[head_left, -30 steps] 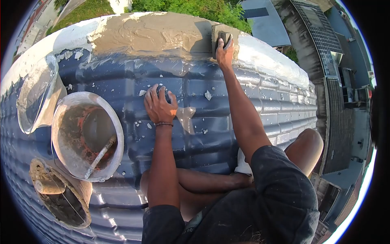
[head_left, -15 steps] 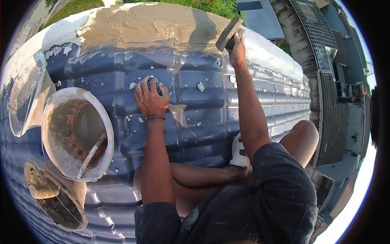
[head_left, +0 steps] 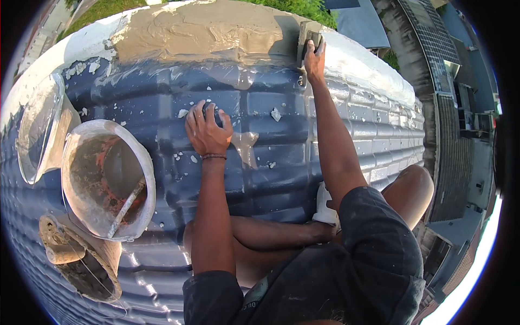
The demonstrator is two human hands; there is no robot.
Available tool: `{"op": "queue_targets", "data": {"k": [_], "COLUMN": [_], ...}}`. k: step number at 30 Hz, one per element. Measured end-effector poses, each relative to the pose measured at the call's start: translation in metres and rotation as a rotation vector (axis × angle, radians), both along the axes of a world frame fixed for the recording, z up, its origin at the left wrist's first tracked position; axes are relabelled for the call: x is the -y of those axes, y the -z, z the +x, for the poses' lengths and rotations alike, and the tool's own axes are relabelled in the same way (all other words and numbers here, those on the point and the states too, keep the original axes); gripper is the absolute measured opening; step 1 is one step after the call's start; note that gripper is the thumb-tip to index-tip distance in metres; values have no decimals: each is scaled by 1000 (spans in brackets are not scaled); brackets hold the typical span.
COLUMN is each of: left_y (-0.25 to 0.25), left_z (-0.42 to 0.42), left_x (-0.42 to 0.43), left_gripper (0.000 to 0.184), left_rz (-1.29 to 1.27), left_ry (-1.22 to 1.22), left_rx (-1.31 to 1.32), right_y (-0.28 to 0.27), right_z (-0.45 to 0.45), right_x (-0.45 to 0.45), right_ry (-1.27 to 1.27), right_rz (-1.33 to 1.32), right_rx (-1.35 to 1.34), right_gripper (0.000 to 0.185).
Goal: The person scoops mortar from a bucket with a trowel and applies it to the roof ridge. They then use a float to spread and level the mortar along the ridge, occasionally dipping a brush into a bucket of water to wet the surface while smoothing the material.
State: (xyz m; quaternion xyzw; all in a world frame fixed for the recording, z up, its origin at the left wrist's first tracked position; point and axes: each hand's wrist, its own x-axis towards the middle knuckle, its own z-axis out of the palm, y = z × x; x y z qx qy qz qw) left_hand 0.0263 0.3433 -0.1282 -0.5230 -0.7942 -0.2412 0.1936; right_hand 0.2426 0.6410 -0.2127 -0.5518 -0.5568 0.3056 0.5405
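Note:
My right hand (head_left: 314,62) is closed around a plastering float (head_left: 301,42) at the right end of a band of wet grey-brown mortar (head_left: 200,30). The float stands nearly upright in view, its long edge at the mortar; its working face is hidden. The mortar coats the ridge along the top of the dark blue tiled roof (head_left: 265,97). My left hand (head_left: 208,131) rests on the tiles with bent fingers apart, holding nothing. Pale chips, such as one flake (head_left: 275,114), lie around it.
On the left stands a mortar-smeared bucket (head_left: 147,162) with a stick (head_left: 127,208) leaning inside. A second bucket (head_left: 59,116) and a dirty tilted container (head_left: 111,254) flank it. White ridge (head_left: 363,57) continues right; buildings lie beyond the roof edge.
The float has turned from a slant to nearly upright and shifted slightly left and down relative to the ridge. My left hand stays on the tiles. The whole view has shifted a little.

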Motion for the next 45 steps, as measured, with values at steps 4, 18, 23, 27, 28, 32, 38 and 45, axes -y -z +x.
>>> {"op": "queue_targets", "data": {"k": [4,18,23,27,28,32,38,45], "left_y": [-3,0,2,2,2,1,0,0], "left_z": [0,-2,-6,-4,-5,-5,-4,-5], "left_x": [0,3,0,1,2,0,1,1], "left_gripper": [21,22,23,23,23,23,23,23], "left_rz": [10,29,40,38,40,40,42,46], "left_ry": [9,-10,6,11,12,19,14,5], "left_rx": [2,46,64,56,40,41,46,66], "right_y": [-37,-83,-46,-35,-40,-41,-46,-77], "right_z": [-45,-51,14,-5,-17,-71,-132,-92], "right_x": [22,53,44,48,54,66,86,53], "right_ry": [6,-220,-171,-64,-95,-116,-38,77], "right_rz": [67,-131,-52,-15,59,68,115,249], "right_rx": [90,-544,-133,80,105,97,51,-340], "right_gripper": [66,58,56,59,61,63,68,60]}}
